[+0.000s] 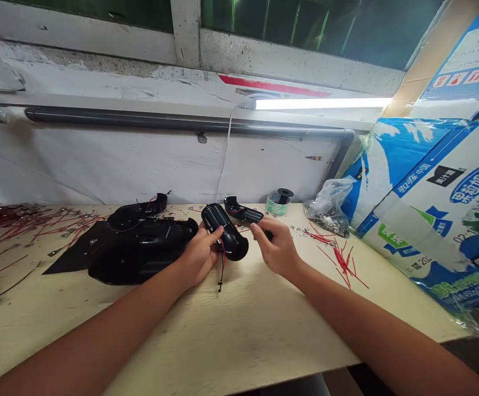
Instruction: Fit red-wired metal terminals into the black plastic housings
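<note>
My left hand (pixel 201 254) grips a glossy black curved plastic housing (pixel 225 231), thumb laid across its side. A red and black wire lead (pixel 222 267) hangs from the housing and ends in a small dark connector. To the right, my right hand (pixel 277 245) is closed, with a dark piece partly showing between its fingers; what it is, I cannot make out. A similar black part with wires (pixel 243 211) lies just behind both hands. Left of my left hand rest larger black shells (pixel 140 253) and another curved wired part (pixel 134 213).
Loose red wires (pixel 344 261) and a plastic bag of small metal parts (pixel 332 206) lie at the right, beside a big blue and white carton (pixel 429 209). A tape roll (pixel 278 204) stands by the wall. More red wires (pixel 12 225) cover the table's left end.
</note>
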`<state>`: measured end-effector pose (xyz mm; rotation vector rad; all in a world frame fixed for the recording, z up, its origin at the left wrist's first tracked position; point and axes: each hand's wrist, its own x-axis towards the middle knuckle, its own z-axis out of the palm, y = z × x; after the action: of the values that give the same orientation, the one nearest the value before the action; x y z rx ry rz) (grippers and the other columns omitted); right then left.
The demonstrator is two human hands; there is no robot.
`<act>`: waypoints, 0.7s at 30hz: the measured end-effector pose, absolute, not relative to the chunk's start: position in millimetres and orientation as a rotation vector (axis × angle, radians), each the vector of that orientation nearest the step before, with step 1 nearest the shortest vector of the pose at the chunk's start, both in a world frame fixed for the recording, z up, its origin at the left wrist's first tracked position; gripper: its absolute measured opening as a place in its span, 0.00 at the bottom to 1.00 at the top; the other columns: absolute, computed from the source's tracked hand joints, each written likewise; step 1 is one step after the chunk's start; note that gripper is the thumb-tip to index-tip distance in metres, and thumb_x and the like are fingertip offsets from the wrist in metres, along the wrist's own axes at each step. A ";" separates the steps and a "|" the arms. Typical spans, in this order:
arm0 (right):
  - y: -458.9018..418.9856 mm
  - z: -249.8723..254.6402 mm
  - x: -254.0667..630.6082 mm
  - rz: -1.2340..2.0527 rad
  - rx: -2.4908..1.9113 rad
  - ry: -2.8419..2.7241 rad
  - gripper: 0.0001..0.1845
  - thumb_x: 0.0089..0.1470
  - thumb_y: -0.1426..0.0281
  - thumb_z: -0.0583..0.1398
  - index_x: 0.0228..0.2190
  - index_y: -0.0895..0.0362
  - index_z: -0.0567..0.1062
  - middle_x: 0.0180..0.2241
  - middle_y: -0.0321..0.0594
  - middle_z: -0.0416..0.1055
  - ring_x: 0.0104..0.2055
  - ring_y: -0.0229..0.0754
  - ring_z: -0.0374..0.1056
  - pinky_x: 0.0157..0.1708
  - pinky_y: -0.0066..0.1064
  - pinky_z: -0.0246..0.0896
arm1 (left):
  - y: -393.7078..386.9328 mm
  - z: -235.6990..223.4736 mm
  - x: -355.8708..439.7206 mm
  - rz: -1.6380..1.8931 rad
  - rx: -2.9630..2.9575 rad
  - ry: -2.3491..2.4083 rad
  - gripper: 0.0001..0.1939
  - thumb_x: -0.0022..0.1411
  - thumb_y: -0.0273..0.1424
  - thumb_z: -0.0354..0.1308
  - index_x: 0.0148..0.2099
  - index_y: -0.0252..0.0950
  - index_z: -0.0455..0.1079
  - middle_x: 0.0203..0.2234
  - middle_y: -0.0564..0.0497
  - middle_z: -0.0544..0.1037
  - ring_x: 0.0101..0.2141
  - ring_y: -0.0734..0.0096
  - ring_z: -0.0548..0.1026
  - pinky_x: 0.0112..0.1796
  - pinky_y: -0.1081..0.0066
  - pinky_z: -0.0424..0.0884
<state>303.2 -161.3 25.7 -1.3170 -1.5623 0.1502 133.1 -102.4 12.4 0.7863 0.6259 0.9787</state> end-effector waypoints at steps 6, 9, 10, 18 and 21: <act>-150.9 17.8 313.3 0.259 -1.372 -1.449 0.21 0.60 0.59 0.55 0.18 0.55 0.66 0.19 0.34 0.57 0.25 0.39 0.53 0.27 0.33 0.47 | -103.2 12.7 130.8 0.912 0.873 0.632 0.16 0.61 0.26 0.63 0.51 0.41 0.68 0.38 0.50 0.78 0.34 0.68 0.78 0.35 0.67 0.76; -149.4 17.5 315.8 0.282 -1.384 -1.425 0.21 0.59 0.59 0.55 0.18 0.55 0.66 0.18 0.33 0.55 0.24 0.38 0.52 0.27 0.33 0.45 | -101.9 10.5 130.6 0.906 0.903 0.623 0.15 0.61 0.26 0.63 0.50 0.39 0.68 0.37 0.49 0.78 0.33 0.69 0.77 0.34 0.67 0.76; -148.9 17.5 316.5 0.289 -1.386 -1.419 0.21 0.59 0.58 0.55 0.18 0.55 0.66 0.18 0.32 0.54 0.24 0.38 0.52 0.27 0.33 0.45 | -101.5 9.7 130.6 0.905 0.917 0.617 0.14 0.61 0.26 0.63 0.49 0.38 0.68 0.37 0.49 0.78 0.32 0.70 0.77 0.33 0.68 0.76; -145.8 15.5 319.9 0.290 -1.399 -1.416 0.21 0.59 0.59 0.55 0.18 0.56 0.66 0.18 0.32 0.55 0.24 0.38 0.52 0.27 0.33 0.45 | -102.2 7.0 130.9 0.868 0.999 0.582 0.16 0.60 0.31 0.66 0.50 0.38 0.70 0.38 0.48 0.78 0.30 0.70 0.76 0.31 0.69 0.76; -145.1 14.7 320.3 0.280 -1.414 -1.419 0.21 0.59 0.59 0.55 0.18 0.56 0.67 0.18 0.33 0.56 0.24 0.38 0.52 0.27 0.33 0.45 | -102.6 7.6 132.1 0.872 1.004 0.597 0.15 0.61 0.30 0.65 0.50 0.36 0.69 0.36 0.48 0.78 0.30 0.70 0.76 0.30 0.70 0.76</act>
<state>320.3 -145.1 14.7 -1.4136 -1.4192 0.2799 132.1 -102.6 7.6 1.0039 0.5967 0.8716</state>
